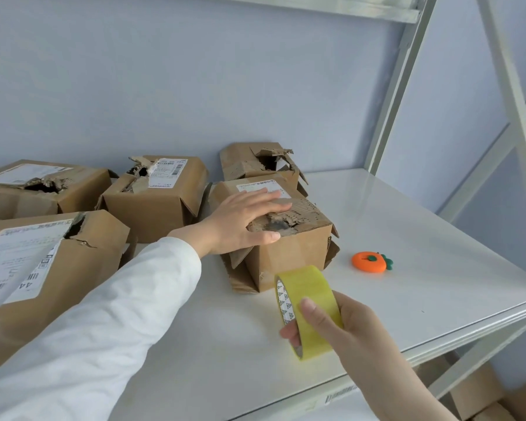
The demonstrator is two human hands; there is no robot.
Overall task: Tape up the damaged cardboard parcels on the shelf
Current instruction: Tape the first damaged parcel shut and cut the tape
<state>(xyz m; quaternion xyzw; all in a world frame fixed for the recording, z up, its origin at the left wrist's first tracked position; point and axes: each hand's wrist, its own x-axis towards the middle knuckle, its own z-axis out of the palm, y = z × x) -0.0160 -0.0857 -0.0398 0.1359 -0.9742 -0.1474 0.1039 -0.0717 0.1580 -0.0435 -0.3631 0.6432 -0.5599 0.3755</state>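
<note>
Fingers (289,334) grip tape roll (313,287), near torn parcel (292,253).

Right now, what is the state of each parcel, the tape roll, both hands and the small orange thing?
Front parcel, torn open on top.
Rear parcel, torn open on top.
Middle parcel, torn at top.
Far-left parcel, hole in top.
Near-left parcel, split at top edge.
Tape roll, held, no strip pulled.
Left hand, flat on front parcel.
Right hand, grips tape roll.
Orange thing, lying on shelf, untouched.
</note>
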